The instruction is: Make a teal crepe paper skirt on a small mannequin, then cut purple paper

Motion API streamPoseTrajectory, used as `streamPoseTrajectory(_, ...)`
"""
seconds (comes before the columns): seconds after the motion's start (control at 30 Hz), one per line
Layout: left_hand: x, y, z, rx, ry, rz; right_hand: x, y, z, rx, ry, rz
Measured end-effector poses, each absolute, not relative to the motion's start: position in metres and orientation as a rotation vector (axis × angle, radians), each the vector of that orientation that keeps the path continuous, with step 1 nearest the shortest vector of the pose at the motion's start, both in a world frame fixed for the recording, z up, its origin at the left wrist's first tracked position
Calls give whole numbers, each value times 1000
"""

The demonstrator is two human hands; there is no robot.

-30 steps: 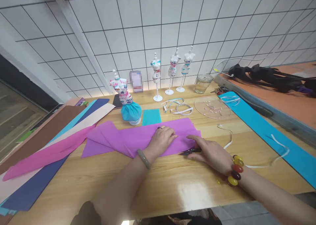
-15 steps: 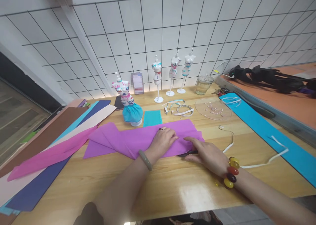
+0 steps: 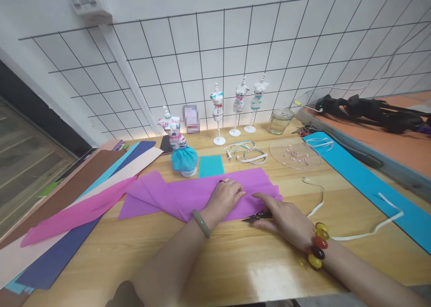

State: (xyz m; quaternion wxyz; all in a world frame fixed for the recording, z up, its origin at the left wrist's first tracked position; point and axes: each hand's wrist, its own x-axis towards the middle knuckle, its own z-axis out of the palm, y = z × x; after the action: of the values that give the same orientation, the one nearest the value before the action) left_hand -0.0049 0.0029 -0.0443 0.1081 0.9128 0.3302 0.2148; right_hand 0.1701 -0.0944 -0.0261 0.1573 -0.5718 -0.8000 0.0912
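Observation:
A wide strip of purple cloth lies folded across the table, its left end creased over itself. My left hand, with a ring and a green bangle on that arm, rests on the cloth with curled fingers pressed together at it. At the cloth's right end is my right hand, with a bead bracelet at the wrist. Between its thumb and fingers sits a pair of black scissors, points to the left by the cloth's near edge; the handles are mostly hidden. The right index finger reaches over the cloth.
Behind the cloth stand a small dress form in a blue skirt and several bare ones. A turquoise square, ribbons, a clear plate of beads and a glass are nearby. Coloured strips lie left, a blue strip right.
The view has shifted slightly, so everything sits a little lower and further right. My right hand and the scissors have drawn back slightly from the cloth, showing more of the blades.

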Motion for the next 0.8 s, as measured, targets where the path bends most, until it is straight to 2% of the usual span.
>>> streamPoseTrajectory(0.8,-5,4,-46,2691,946,644,155,-90,-24,-1575,-2325,233)
